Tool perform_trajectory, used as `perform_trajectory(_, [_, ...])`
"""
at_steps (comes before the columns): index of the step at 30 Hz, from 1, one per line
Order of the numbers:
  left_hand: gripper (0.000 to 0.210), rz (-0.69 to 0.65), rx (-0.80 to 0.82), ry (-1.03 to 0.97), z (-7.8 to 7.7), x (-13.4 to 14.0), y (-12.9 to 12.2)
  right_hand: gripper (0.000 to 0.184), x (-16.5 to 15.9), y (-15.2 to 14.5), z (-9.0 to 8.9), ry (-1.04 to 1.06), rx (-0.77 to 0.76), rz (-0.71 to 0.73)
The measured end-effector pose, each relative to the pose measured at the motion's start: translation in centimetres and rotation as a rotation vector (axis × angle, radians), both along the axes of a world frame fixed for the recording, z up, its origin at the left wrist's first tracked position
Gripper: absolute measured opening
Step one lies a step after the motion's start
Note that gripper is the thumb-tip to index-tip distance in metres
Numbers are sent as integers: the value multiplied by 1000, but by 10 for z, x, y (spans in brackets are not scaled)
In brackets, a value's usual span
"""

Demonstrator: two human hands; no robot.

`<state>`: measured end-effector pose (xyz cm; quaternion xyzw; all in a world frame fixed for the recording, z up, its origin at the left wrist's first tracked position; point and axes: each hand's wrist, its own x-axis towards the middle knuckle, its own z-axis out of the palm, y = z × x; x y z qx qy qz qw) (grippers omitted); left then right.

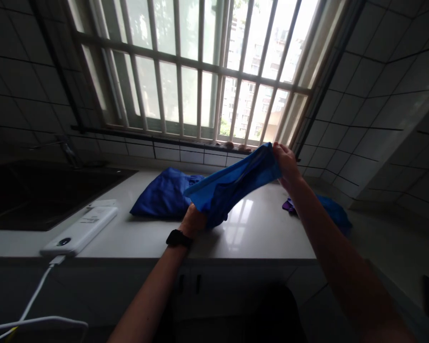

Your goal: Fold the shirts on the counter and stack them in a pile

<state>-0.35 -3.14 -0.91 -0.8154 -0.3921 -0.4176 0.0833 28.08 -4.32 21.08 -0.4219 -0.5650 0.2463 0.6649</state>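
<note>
A piece of blue cloth [241, 183], brighter along its upper edge and darker inside, is stretched at a slant above the white counter. My left hand [193, 221], with a black watch on the wrist, is closed on its lower left part; the fingers are partly hidden behind the fabric. At the upper right end, my right hand [286, 163] pinches the cloth's corner. Behind and to the left of my left hand lies a darker blue folded cloth bundle [162, 195], flat on the counter. Beyond my right forearm rests another blue cloth heap [334, 212], partly hidden by the arm.
On the left, a white power bank [82, 231] with a white cable [37, 286] lies near the front edge of the counter [136, 240]. A dark sink [57, 190] with a tap [69, 152] is at far left. A barred window [200, 66] stands behind.
</note>
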Motion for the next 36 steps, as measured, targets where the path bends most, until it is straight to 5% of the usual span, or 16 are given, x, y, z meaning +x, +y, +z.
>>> perform_trajectory(5, [12,-51,27,-4,1,-5,-2,37,-20,-11,-70,-118,-316,100])
perform_trajectory(10, [12,17,-31,10,11,1,-10,81,-60,-48,-123,-682,-192,196])
perform_trajectory(12, [10,79,-53,2,15,3,-10,78,-73,-58,-134,-914,-232,246])
perform_trajectory(14, [11,167,-79,-24,17,3,-10,54,-77,-61,-138,-1008,-294,228])
perform_trajectory(16, [15,249,-109,-45,19,2,-10,39,-72,-60,-133,-890,-266,158])
perform_trajectory(21, [27,282,-187,-42,21,0,-11,39,-20,-52,-105,-261,10,14])
perform_trajectory(25, [30,261,-240,-20,20,-1,-10,47,40,-36,-98,-102,12,-346])
perform_trajectory(28, [24,272,-248,-54,20,-2,-10,51,73,-26,-105,-290,-329,-603])
perform_trajectory(30, [25,252,-245,-93,21,-1,-11,62,79,-28,-114,-553,-540,-626])
perform_trajectory(32, [30,116,-254,-48,21,2,-13,65,68,-35,-123,-827,-559,-527])
perform_trajectory(36, [19,-218,-307,269,22,11,-16,60,22,-44,-139,-1192,-421,-78])
